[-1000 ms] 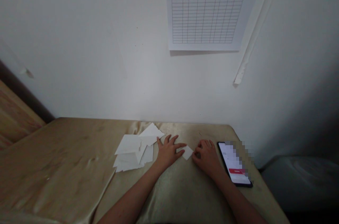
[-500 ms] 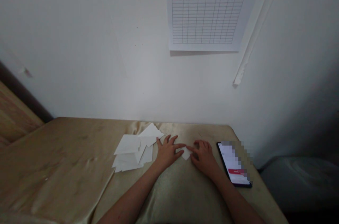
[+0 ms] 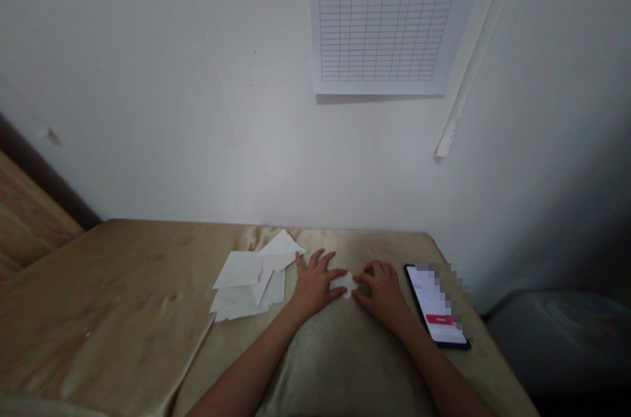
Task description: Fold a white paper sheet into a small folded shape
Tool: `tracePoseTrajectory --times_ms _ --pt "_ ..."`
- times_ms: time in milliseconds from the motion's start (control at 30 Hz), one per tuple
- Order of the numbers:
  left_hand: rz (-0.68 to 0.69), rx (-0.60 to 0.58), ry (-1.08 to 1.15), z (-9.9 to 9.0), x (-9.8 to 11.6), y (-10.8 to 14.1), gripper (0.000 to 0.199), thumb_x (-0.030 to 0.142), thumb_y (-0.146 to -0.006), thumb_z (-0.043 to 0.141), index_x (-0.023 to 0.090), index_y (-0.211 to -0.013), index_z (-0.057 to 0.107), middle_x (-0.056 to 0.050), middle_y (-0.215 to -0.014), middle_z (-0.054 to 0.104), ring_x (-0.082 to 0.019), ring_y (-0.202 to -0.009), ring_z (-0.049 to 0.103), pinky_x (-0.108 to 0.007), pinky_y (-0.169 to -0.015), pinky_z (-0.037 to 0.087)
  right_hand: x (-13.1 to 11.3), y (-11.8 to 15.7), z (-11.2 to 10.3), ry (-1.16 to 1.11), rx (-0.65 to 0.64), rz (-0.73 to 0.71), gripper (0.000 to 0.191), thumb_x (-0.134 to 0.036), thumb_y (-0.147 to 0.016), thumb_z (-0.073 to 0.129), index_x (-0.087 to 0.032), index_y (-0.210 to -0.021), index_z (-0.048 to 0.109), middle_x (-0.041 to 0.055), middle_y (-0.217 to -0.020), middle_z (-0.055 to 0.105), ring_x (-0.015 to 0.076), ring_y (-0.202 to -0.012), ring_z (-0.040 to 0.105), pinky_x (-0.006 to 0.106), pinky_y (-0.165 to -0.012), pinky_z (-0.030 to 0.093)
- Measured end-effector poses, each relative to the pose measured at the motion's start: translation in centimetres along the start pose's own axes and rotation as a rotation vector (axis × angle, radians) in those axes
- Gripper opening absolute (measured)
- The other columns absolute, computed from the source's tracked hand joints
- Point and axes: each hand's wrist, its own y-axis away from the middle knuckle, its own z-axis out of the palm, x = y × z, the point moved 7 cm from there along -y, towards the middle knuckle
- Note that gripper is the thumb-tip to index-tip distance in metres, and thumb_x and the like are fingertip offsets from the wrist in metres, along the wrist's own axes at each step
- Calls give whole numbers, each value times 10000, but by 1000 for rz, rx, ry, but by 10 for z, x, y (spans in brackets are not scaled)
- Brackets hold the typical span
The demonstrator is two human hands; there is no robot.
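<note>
Flanking the small white paper piece [image 3: 347, 284], the left hand [image 3: 312, 284] touches its left side, the right hand [image 3: 381, 287] its right; whether either grips it, I cannot tell.

- The left hand [image 3: 315, 280], fingers spread, had its thumb and index finger at the left side of a small white paper piece [image 3: 349, 283].
- The right hand [image 3: 383, 289] met the same piece from the right, fingers bent.
- Overlapping white paper sheets [image 3: 241, 267] lay just left of the left hand.
- A lit smartphone [image 3: 428, 295] lay beyond the right hand on the cloth-covered worktop [image 3: 133, 285].
- A printed grid sheet [image 3: 379, 35] hung on the wall [image 3: 172, 108].
</note>
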Motion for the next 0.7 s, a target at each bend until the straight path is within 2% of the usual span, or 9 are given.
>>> tracePoseTrajectory --times_ms 200,433,700 --pt "14 21 37 -3 0 0 340 528 -792 754 460 -1122 707 25 -1472 525 -396 -1414 325 -817 -1074 -82 -2 0 -1 33 -10 5 279 -403 -830 704 -333 -1099 728 69 -1164 604 277 -1198 491 512 -1145 221" --pt "-51 -1 61 -3 -7 0 271 497 -754 799 379 -990 742 13 -1422 564 -379 -1399 343 -818 -1077 -74 -2 -1 -2 34 -16 14 284 -409 -823 709 -328 -1094 733 75 -1164 615 288 -1200 499 523 -1143 217" --pt "29 -26 110 -14 -3 -1 152 398 -772 806 274 -776 718 38 -1411 582 -338 -1384 373 -786 -1098 -94 -1 0 -1 8 -3 28 275 -393 -818 714 -325 -1083 736 74 -1158 608 286 -1208 495 544 -1165 167"
